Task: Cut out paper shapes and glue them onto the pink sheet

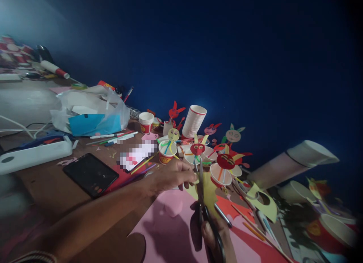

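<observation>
My left hand has its fingers pinched on a small piece of yellow paper, close to the scissor blades. The black-handled scissors point away from me with their blades slightly apart. At the lower right, my right hand is closed around the scissor handles. Pink paper lies beneath both hands, and a yellow sheet is just beyond the scissors. Paper cups with animal faces, such as a red one and a yellow one, stand past my hands.
A dark tablet and a phone lie left of centre. Markers and a plastic bag are behind them. Stacked cups stand near the blue wall; a large paper roll leans at the right.
</observation>
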A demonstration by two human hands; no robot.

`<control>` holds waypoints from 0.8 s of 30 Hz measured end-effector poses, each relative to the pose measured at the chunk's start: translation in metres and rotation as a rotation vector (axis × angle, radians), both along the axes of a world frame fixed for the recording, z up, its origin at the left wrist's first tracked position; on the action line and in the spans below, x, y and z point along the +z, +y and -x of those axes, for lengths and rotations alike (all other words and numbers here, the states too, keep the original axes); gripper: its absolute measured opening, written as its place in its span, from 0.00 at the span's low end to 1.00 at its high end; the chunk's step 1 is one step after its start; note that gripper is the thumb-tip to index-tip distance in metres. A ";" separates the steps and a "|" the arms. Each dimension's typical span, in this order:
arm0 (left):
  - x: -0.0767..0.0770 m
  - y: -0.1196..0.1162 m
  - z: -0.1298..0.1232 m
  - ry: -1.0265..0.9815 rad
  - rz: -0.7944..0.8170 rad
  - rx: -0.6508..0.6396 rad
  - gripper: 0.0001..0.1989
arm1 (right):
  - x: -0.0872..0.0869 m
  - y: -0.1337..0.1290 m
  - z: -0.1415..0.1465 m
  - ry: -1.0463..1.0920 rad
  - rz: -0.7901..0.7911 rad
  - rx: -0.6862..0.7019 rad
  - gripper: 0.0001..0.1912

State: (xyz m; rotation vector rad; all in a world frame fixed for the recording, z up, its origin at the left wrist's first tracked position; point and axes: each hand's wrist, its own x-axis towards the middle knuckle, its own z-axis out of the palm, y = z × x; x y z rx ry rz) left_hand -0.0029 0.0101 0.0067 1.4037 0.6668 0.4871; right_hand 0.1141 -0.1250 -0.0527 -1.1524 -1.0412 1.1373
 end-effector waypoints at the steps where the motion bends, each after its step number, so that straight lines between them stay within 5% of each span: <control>1: -0.001 0.000 0.000 -0.008 -0.010 0.003 0.10 | 0.000 0.000 0.000 0.004 -0.010 0.000 0.28; 8: -0.014 -0.004 -0.005 -0.059 -0.083 0.069 0.10 | -0.007 0.002 -0.001 -0.013 -0.010 -0.029 0.27; 24: -0.007 0.002 0.001 0.060 -0.086 0.052 0.06 | -0.006 0.000 -0.002 0.025 0.033 0.009 0.22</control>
